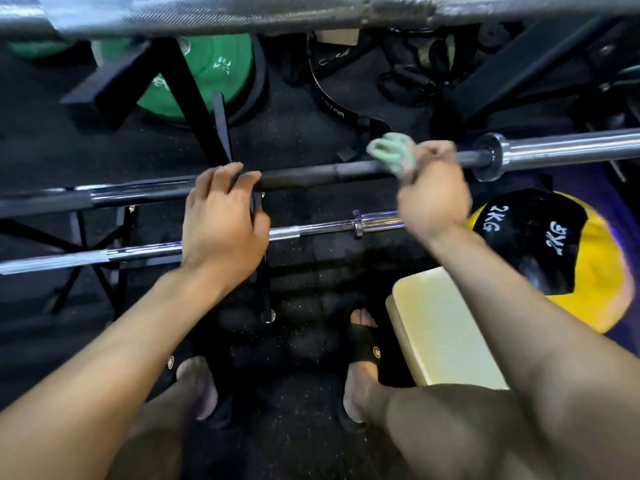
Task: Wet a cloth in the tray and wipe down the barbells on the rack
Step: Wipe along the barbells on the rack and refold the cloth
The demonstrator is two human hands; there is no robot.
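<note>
Barbell (311, 174) lies horizontally, left to right.

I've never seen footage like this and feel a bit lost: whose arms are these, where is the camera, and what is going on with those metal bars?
There is no machine here. A person wears a camera on the head, so this one picture looks down past their own arms to their sandalled feet. In front of them, barbells lie across a black rack. The right hand grips a green cloth pressed on the dark bar, apparently wiping it. The left hand rests where that bar meets the rack, probably steadying it. A chrome bar lies just below, and another crosses the top of the picture. On the floor sit a green plate, a yellow and black ball marked 2KG, and a pale tray by the right foot.
</note>
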